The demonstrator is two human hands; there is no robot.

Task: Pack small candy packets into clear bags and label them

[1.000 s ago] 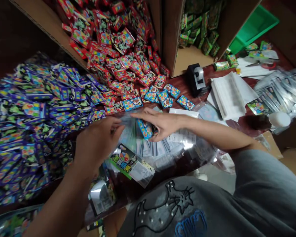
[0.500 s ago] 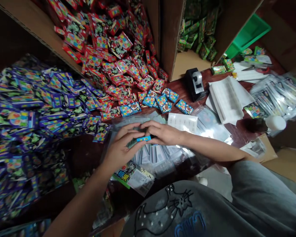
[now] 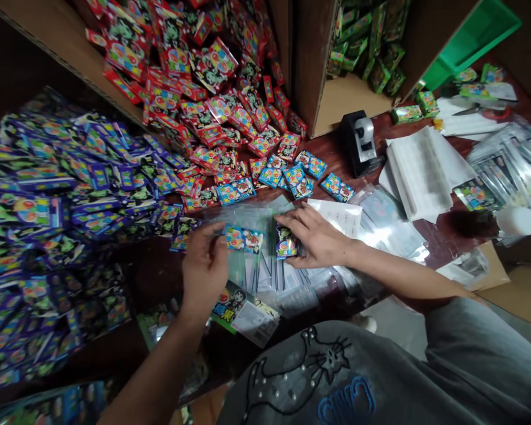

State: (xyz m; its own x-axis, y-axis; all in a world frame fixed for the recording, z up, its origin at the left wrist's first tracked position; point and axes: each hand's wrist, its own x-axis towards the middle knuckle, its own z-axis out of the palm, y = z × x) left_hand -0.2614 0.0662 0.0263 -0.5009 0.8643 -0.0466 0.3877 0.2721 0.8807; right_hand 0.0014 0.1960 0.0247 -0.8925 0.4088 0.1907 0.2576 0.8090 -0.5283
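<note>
My left hand (image 3: 206, 265) is closed on the left end of a small blue candy box (image 3: 243, 238), held flat with its printed face up. To the right, my right hand (image 3: 316, 236) grips a dark purple candy box (image 3: 286, 241) between thumb and fingers, that box standing lengthwise toward me. A gap separates the two boxes. Beneath both hands lie clear plastic bags (image 3: 287, 289) in a loose fan. Close below sits a printed bag with a green edge and a white label (image 3: 256, 321).
Purple boxes (image 3: 88, 189) are heaped at left. Red boxes (image 3: 221, 112) spill from a carton. Several blue boxes (image 3: 298, 180) lie ahead. A black tape dispenser (image 3: 358, 144), white paper sheets (image 3: 418, 171), a green bin (image 3: 473, 44) and filled clear packets (image 3: 513, 159) are at right.
My hands have moved apart. The blue box, earlier edge-on between both hands, now lies flat in my left hand. A purple box has come into view in my right hand.
</note>
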